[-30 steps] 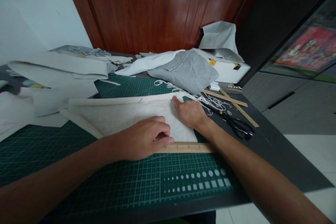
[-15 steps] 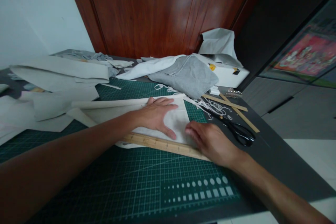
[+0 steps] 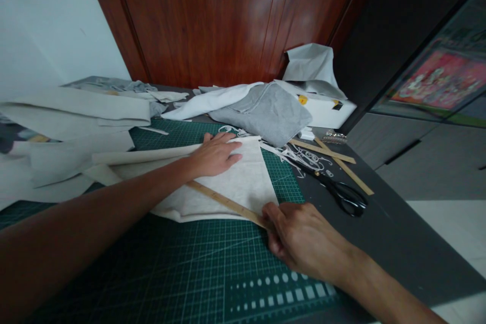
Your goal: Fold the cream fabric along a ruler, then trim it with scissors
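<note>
My left hand (image 3: 216, 155) lies spread on the cream cloth (image 3: 246, 182), near its far edge. In my right hand (image 3: 299, 233) is the right end of a wooden ruler (image 3: 231, 205), pinched between thumb and fingers. The ruler slants across the near part of the cloth, and its left end passes out of sight by my left forearm. Under the cloth lies a green cutting mat (image 3: 205, 258) with a white grid. The cloth's far edge is folded into a long strip running left.
Black scissors (image 3: 347, 197) lie right of the cloth, beside tangled white cords (image 3: 307, 157) and crossed wooden strips (image 3: 353, 174). Grey fabric (image 3: 266, 114) and a white box (image 3: 326, 110) sit behind. Pale cloth pieces (image 3: 76, 111) are piled at the left.
My right hand has closed on the ruler's end and moved nearer and left. The ruler now slants over the cloth, whose near edge is uncovered. My left hand has moved slightly back and left.
</note>
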`<state>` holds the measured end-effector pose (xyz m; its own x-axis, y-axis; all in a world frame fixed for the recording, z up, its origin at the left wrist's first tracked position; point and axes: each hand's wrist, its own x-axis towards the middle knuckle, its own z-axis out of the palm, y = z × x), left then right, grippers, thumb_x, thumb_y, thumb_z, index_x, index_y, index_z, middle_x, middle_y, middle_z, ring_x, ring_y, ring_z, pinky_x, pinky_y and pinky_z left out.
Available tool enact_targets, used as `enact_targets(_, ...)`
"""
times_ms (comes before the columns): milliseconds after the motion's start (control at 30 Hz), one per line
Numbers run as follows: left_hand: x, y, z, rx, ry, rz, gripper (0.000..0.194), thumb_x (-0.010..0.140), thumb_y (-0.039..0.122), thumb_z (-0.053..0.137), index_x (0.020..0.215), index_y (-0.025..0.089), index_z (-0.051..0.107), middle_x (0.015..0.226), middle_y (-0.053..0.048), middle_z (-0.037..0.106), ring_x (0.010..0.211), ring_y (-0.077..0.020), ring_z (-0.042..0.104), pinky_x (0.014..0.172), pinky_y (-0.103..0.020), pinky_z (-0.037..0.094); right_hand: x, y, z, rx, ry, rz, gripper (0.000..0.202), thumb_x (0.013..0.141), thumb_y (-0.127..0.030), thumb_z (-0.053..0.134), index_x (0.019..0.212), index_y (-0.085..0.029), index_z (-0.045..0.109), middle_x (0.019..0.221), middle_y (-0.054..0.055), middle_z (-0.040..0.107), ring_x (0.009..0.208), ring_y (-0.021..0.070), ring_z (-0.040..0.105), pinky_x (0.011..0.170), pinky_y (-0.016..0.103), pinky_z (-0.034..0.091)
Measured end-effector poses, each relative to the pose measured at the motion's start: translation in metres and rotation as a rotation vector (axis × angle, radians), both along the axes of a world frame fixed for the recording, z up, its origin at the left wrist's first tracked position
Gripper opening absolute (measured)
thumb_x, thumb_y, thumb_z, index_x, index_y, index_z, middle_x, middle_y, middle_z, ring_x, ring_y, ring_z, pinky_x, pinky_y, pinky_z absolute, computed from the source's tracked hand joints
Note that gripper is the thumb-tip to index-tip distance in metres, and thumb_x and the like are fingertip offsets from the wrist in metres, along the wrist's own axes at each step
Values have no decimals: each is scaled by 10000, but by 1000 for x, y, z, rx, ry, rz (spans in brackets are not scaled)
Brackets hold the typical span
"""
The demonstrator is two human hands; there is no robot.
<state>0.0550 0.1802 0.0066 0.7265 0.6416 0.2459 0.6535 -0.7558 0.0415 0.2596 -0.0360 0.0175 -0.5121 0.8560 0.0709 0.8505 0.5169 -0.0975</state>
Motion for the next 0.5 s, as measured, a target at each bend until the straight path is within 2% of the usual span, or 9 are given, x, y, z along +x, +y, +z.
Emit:
enact_targets(100, 1, 19, 7, -17, -22, -22, 379, 1013, 257, 489, 1291, 199, 740, 1338, -155, 656, 1276, -312, 614, 1041, -475, 464, -8, 2, 2, 32, -51, -36, 164, 988, -105, 506, 979, -139, 666, 726, 75, 754, 567, 196, 659, 547, 345, 291)
enact_targets(200, 5, 35, 14, -26, -34, -91, 380, 953, 154, 499, 1231, 165, 758, 1193, -129, 663, 1167, -244, 652, 1037, -361, 483, -12, 8, 7, 39, -92, -39, 186, 975, -76, 507, 922, -139, 674, 715, 96, 775, 524, 190, 639, 539, 361, 219)
enact_targets(333, 7, 44, 23, -23, -24, -149, 373, 886, 97, 510, 1156, 149, 762, 1134, -124, 675, 1079, -254, 671, 1004, -367, 493, -14, 13, 14, 32, -132, -2, 164, 904, -65, 536, 887, -138, 681, 675, 97, 773, 512, 191, 628, 535, 368, 178)
enact_targets(500, 1, 27, 37, -9, -51, -190, 365, 883, 46, 428, 1101, 148, 702, 1084, -114, 678, 1055, -249, 661, 966, -356, 474, -12, -6, 12, 2, -127, 42, 136, 849, -99, 566, 891, -146, 686, 670, 72, 765, 486, 180, 610, 524, 366, 200)
